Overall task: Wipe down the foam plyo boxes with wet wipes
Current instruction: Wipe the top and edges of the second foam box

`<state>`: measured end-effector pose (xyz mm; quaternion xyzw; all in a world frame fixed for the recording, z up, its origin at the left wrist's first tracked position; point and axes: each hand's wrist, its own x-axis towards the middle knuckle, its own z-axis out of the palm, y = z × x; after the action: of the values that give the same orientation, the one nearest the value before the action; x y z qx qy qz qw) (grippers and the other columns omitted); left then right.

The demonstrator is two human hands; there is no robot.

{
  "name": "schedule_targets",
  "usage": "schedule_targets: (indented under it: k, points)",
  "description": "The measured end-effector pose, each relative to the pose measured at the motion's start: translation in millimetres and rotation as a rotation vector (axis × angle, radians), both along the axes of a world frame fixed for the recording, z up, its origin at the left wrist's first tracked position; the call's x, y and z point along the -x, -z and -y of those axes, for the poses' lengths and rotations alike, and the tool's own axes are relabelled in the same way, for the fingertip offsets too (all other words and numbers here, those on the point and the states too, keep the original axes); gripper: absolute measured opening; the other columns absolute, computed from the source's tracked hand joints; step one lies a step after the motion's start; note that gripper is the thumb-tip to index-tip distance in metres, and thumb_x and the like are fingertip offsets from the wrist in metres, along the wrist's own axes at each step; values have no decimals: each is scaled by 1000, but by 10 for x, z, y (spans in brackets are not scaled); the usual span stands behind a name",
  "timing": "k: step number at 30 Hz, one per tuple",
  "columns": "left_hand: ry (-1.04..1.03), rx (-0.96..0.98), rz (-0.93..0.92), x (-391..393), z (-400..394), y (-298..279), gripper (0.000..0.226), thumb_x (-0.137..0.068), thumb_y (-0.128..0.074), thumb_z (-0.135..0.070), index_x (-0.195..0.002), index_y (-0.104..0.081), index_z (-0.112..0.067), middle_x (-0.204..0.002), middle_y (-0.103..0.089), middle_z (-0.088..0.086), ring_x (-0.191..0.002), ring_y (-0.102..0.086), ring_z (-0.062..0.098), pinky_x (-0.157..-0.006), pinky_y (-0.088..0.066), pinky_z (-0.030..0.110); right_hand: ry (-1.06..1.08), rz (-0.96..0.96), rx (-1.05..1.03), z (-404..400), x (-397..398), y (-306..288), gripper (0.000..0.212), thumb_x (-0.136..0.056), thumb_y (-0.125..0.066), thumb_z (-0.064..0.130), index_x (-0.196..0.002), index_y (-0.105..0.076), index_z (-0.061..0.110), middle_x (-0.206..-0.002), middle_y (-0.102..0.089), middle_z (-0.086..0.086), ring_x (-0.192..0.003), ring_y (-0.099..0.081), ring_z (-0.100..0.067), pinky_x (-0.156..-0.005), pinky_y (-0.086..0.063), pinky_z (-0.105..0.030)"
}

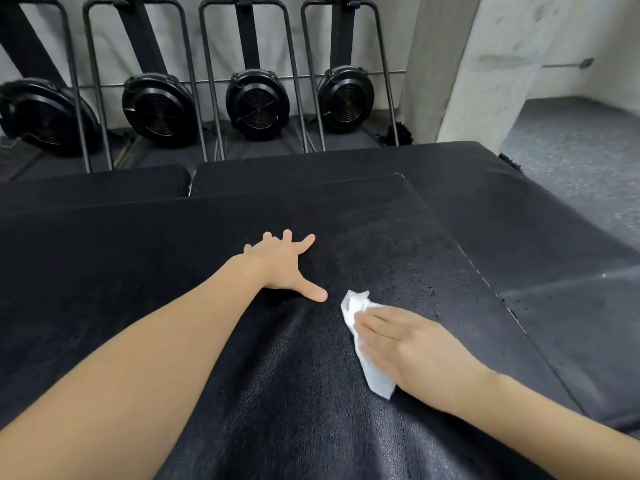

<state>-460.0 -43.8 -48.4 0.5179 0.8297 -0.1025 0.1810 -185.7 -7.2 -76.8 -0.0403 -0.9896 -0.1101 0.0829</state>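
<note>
two hands (284, 268), one wipe (367, 355)

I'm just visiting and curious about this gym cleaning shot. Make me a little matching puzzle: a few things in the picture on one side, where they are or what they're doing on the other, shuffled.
Things:
1. left hand
2. right hand
3. wet wipe
4. black fan wheels

States:
A. white, crumpled, pressed on the box top
B. fingers spread, resting flat on the plyo box
C. lined up along the far wall
D. fingers laid over the wipe

Pairs: 1-B, 2-D, 3-A, 4-C
</note>
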Motion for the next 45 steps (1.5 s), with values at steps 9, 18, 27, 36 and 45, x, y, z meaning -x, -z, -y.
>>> schedule_targets:
  k: [9,18,27,36,45]
  points:
    - [3,32,4,-11,-5,-20,130,-61,-62,-92,-156,14,-47,-169,4,5,-152,-4,41,-115,-26,64,436,-48,-170,-1033,258,-67,26,-93,-53,20,-113,-66,11,-103,-64,1,-83,-63,-14,-73,-52,-28]
    - [9,15,-2,10,-20,25,130,-60,-62,-92,-156,14,-47,-169,3,5,-152,-5,42,-115,-26,64,583,-93,12,-623,-59,-23,71,-84,8,3,-123,-50,-8,-123,-53,-23,-112,-53,-34,-102,-40,-40]
    - [9,18,4,42,-35,61,132,-56,-60,-95,-156,13,-48,-169,4,5,-152,-2,42,-115,-31,58,465,-127,46,-436,248,53,68,-85,-3,7,-135,-48,-7,-120,-60,-18,-102,-60,-31,-105,-41,-46]
    - [0,2,-4,33,-17,73,131,-57,-60,-95,-156,13,-49,-169,3,4,-152,-3,41,-114,-27,63,680,-2,-157,-579,-268,152,57,-81,-18,2,-120,-59,2,-107,-57,-14,-93,-54,-33,-88,-44,-48]
    - [-4,-3,9,13,-3,41,139,-44,-51,-104,-156,13,-49,-169,3,2,-152,-2,41,-115,-25,63,426,-187,143,161,423,220,58,-80,-26,10,-126,-62,1,-118,-66,-9,-106,-63,-23,-106,-45,-39]
